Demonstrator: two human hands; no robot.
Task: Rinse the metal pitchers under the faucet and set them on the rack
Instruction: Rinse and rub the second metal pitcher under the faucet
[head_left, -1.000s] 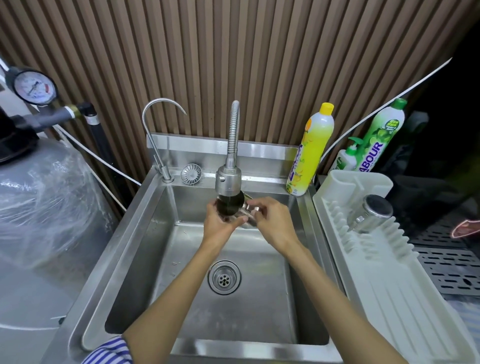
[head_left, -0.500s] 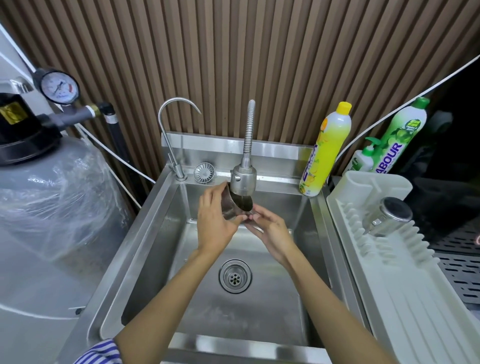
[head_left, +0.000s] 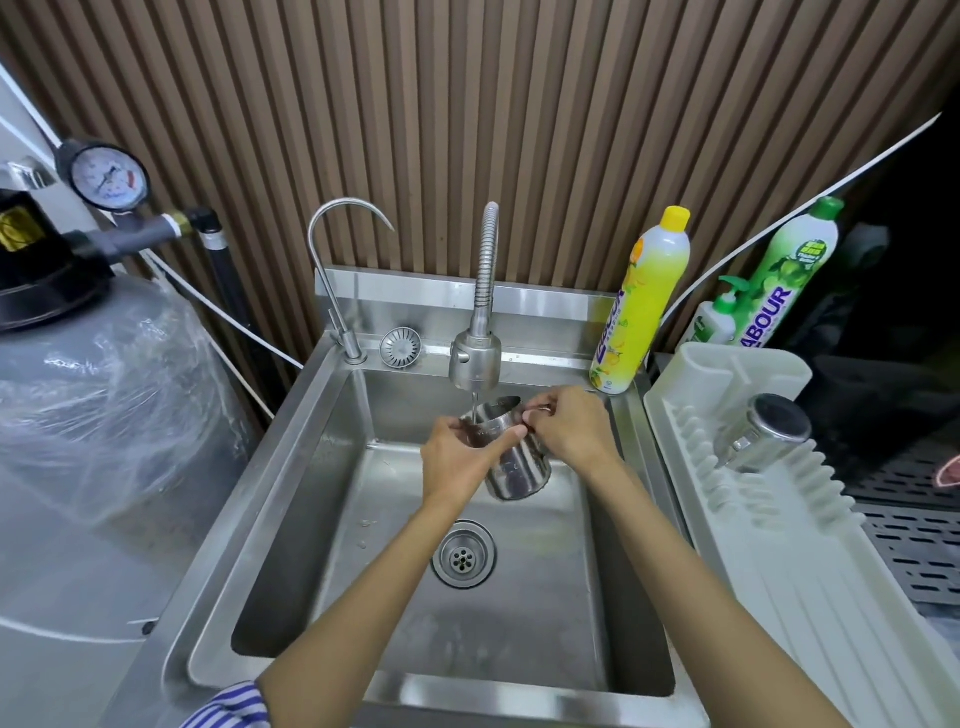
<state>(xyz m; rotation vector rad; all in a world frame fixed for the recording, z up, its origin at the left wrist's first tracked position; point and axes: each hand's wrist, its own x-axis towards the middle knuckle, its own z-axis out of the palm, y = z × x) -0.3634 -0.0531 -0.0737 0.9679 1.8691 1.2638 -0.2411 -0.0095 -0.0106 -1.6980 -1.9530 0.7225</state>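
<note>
A metal pitcher (head_left: 519, 462) is held over the steel sink (head_left: 291, 519), its mouth tipped up just under the flexible faucet (head_left: 475, 358). A thin stream of water falls from the faucet into it. My left hand (head_left: 457, 457) wraps the pitcher's left side, thumb across the front. My right hand (head_left: 569, 426) grips its rim and handle on the right. A second metal pitcher (head_left: 763, 434) lies bottom-up on the white dish rack (head_left: 779, 561) to the right of the sink.
A thin gooseneck tap (head_left: 337, 270) and a spare strainer (head_left: 400, 347) sit on the sink's back ledge. Yellow (head_left: 644, 306) and green (head_left: 784, 275) detergent bottles stand at the back right. A plastic-wrapped tank (head_left: 93, 415) with a pressure gauge (head_left: 106, 176) fills the left. The drain (head_left: 462, 553) lies mid-basin.
The pitcher has dropped a little below the faucet head and turned more upright. My right hand has shifted from under it to its rim and handle. Water now falls in.
</note>
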